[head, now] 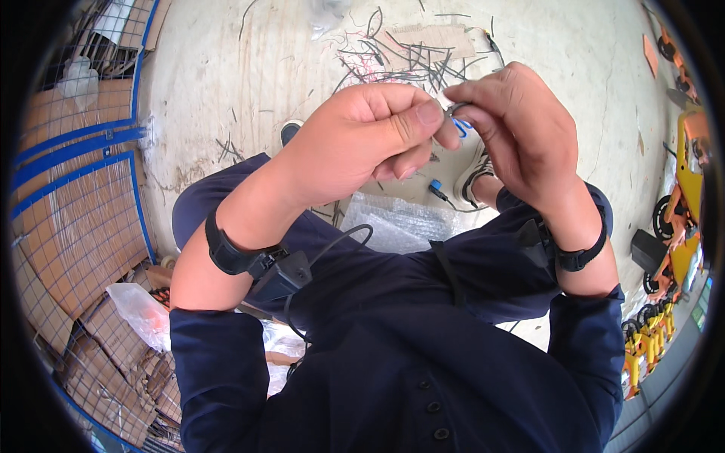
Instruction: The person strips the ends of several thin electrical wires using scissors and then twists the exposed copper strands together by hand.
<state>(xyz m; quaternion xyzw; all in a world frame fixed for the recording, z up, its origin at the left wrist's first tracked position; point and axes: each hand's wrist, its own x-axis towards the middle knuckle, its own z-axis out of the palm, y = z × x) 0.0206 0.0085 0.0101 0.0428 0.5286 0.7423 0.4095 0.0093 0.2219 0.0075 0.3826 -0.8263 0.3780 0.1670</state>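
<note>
My left hand and my right hand meet above the floor. Their fingertips pinch a short dark cable between them, largely hidden by the fingers. A blue wire shows just below it, beside my right fingers. Black straps with small boxes sit on both forearms. Beyond my hands, many cut black cable pieces and thin red wires lie in a pile, partly over a flat piece of cardboard. A blue connector on a black cable lies on the floor below my hands.
Clear bubble wrap lies between my legs. At the left stands a blue wire-mesh cage holding cardboard, with a plastic bag near my left elbow. Yellow and orange wheeled equipment stands in a row at the right.
</note>
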